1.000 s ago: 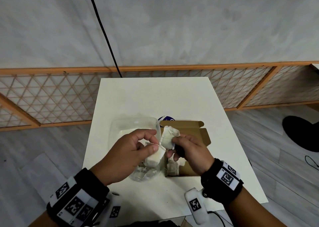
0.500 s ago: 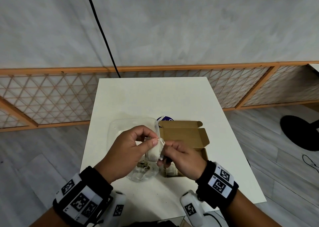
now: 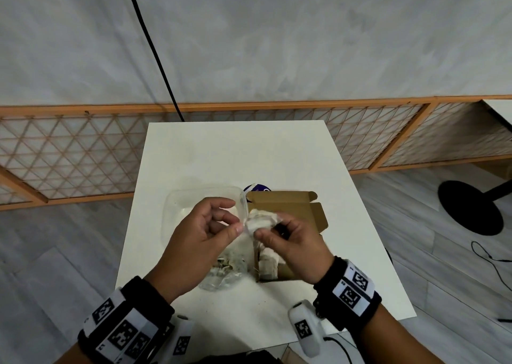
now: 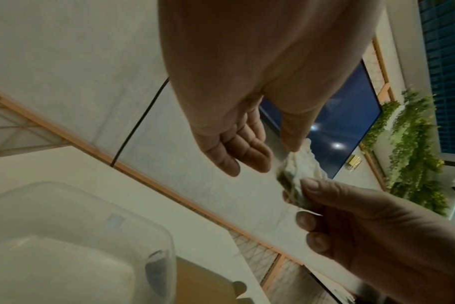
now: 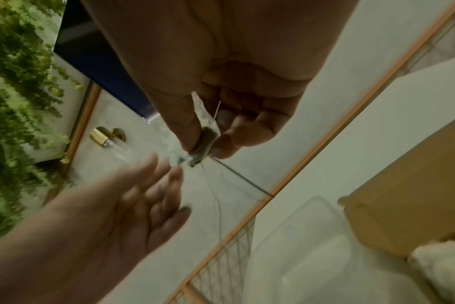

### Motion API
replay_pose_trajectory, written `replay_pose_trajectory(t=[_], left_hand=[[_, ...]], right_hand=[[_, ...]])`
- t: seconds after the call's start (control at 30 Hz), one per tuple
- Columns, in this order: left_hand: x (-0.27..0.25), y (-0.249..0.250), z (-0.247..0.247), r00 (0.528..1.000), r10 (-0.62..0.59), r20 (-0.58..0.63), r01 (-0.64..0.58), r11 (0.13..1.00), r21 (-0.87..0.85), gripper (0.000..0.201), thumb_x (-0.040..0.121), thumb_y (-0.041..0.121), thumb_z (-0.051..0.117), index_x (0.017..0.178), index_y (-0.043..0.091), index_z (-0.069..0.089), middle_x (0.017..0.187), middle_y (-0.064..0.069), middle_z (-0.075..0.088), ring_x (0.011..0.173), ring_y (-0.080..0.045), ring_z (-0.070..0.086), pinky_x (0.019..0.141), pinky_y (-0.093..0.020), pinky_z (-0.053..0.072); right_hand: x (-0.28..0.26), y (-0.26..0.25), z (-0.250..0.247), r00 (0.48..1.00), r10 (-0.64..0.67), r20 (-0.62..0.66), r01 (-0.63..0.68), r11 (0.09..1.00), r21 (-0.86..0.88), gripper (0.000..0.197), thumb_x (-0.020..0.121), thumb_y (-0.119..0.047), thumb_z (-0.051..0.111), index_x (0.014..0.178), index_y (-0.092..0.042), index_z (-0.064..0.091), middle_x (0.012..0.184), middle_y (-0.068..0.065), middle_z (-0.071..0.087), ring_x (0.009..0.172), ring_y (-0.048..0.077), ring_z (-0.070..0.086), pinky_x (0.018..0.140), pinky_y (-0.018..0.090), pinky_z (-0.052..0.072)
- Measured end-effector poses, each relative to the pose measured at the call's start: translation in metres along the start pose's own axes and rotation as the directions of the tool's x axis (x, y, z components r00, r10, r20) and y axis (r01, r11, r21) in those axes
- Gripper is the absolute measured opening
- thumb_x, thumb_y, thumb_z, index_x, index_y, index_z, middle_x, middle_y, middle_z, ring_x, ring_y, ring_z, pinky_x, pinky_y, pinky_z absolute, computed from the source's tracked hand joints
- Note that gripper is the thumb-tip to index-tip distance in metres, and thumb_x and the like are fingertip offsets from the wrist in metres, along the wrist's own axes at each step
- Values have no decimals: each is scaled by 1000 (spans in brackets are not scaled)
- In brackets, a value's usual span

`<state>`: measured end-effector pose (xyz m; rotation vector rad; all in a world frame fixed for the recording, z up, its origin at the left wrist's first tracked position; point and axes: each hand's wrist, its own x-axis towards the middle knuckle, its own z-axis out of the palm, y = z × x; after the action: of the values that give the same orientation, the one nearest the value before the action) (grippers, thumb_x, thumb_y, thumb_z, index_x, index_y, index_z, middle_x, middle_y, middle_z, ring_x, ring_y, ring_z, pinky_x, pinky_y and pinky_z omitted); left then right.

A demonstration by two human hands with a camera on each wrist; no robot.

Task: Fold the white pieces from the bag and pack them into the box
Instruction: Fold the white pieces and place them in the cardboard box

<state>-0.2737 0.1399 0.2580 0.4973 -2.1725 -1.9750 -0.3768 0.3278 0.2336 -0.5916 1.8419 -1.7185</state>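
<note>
White piece (image 3: 260, 221), folded and crumpled, is held above the gap between clear container and box, pinched between thumb and fingers of the right hand (image 3: 293, 248). The desk (image 3: 241, 153) is shown carrying a clear plastic container (image 3: 194, 201), an open cardboard box (image 3: 288, 211) just beside it with further white pieces inside, and a crumpled clear bag (image 3: 224, 275). The left hand (image 3: 199, 239) is shown with fingers relaxed and parted, holding nothing, thumb tip just beside the piece.
</note>
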Motion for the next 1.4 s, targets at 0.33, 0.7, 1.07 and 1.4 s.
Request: replay_pose_trajectory(t=[0.33,0.7,1.07,1.4], left_hand=[[-16,-84,-27,977,-211,-5,200,920,338,9,93,22,76,97,29,72,96,18,74,76,-2,67,70,-10,50],[-30,-128,-47,958,-281,-52,271,833,483,4,93,28,74,95,29,71,90,5,73,81,-6,66,76,-19,51],[-25,-152,-49,961,-276,-21,235,771,592,14,92,36,73,104,43,70,124,10,51,119,-5,52,106,-31,45],[-24,-168,-42,933,-359,24,316,850,422,17,93,35,74,110,36,71,126,12,61,113,-7,63,88,-17,48]], right_hand=[[10,55,-104,946,235,-225,-294,912,-285,20,86,-21,81,105,-25,75,91,-1,78,83,16,70,73,22,53],[16,165,-78,798,586,-144,-535,577,-617,27,85,-32,77,110,-21,71,92,-5,73,79,8,68,66,17,53],[11,179,-56,821,474,-318,-566,607,-557,46,80,-41,79,114,-24,54,101,-3,63,92,19,63,78,30,49],[-2,179,-59,837,467,-287,-544,642,-541,61,83,-34,75,138,-27,48,103,-5,67,93,14,65,85,27,50]])
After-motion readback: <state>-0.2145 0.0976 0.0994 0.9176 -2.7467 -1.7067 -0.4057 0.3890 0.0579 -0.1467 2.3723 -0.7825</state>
